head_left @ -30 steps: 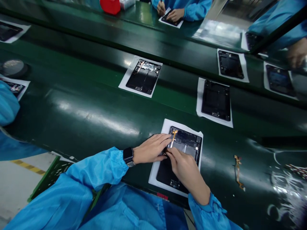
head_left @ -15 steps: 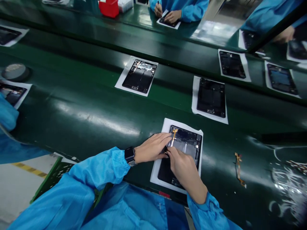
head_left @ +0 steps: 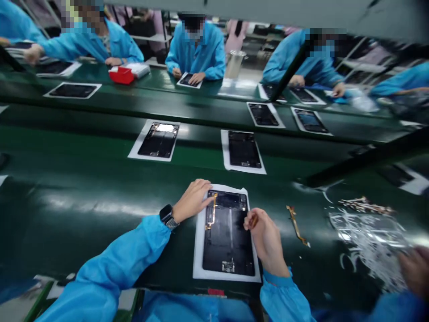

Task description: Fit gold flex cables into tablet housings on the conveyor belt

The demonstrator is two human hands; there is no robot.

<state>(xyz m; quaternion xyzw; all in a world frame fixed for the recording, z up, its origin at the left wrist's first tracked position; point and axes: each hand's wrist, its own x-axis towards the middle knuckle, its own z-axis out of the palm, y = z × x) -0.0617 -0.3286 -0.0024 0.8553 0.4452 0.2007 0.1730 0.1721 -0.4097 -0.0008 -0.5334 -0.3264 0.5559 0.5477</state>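
In front of me an opened black tablet housing point(head_left: 239, 243) lies on a sheet of white paper point(head_left: 198, 264). An orange flex cable point(head_left: 213, 210) runs down the housing's upper left side. My left hand point(head_left: 192, 199) is at the upper left corner, fingers stretched out, the thumb reaching over the housing near the cable's top. My right hand point(head_left: 266, 237) is at the housing's right edge with its fingers curled together. Something small and brownish shows between those fingers, but its kind is unclear. A loose flex cable point(head_left: 296, 228) lies on the bench to the right.
Further tablet housings on paper point(head_left: 157, 141) point(head_left: 244, 150) lie beyond mine. A pile of clear plastic strips point(head_left: 368, 241) and several flex cables point(head_left: 367, 205) are at right, beside another person's hand point(head_left: 415, 268). A dark post point(head_left: 362, 161) slants nearby. Co-workers sit opposite, near a red bin point(head_left: 121, 75).
My view has tilted up. My right hand has moved from the housing's middle to its right edge. My left hand has drawn back to the upper left corner, fingers extended.
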